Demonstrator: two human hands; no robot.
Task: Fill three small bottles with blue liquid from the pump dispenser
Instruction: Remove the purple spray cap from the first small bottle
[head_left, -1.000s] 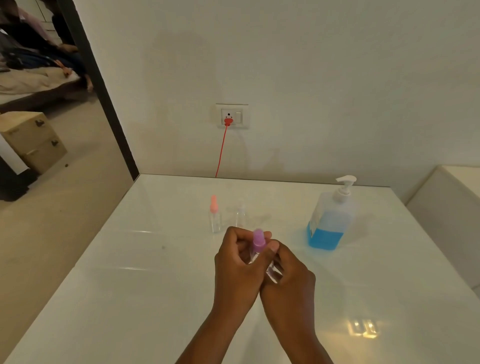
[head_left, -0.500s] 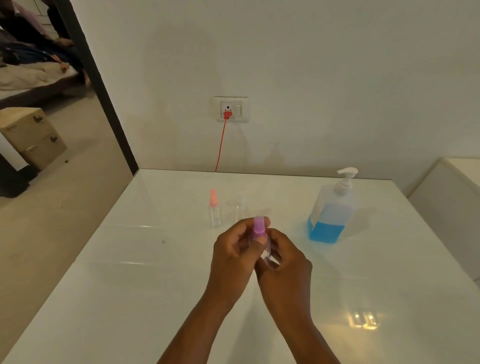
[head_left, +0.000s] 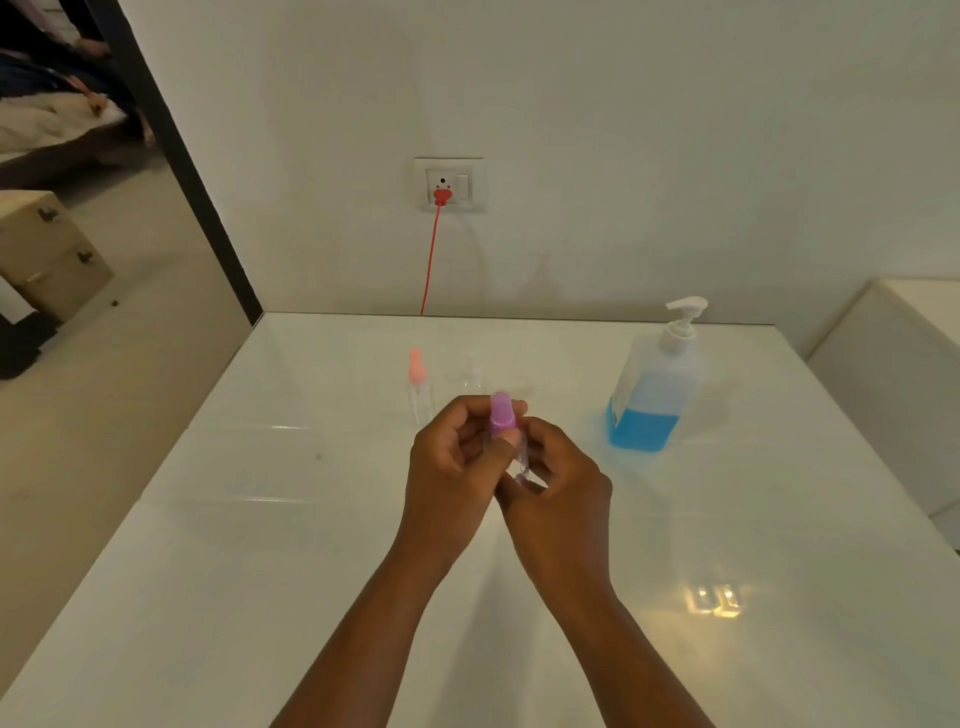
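Left fingers (head_left: 470, 415) pinch purple cap (head_left: 502, 415) | right fingers (head_left: 540, 441) grip clear bottle (head_left: 521, 460), seemingly plastic | table (head_left: 311, 519) glossy

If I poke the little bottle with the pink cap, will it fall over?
Probably, yes. The pink-capped bottle is tall and thin and stands on a small base, so a poke near the top would likely tip it. It looks clear and empty, so it is probably very light. The white table looks glossy, so a low push might slide it instead.

A wall socket (head_left: 450, 184) at upper centre holds a red plug (head_left: 442, 196); its red cord (head_left: 430, 260) drops behind the white table (head_left: 260, 519). Wooden drawers (head_left: 49, 254) stand at left.
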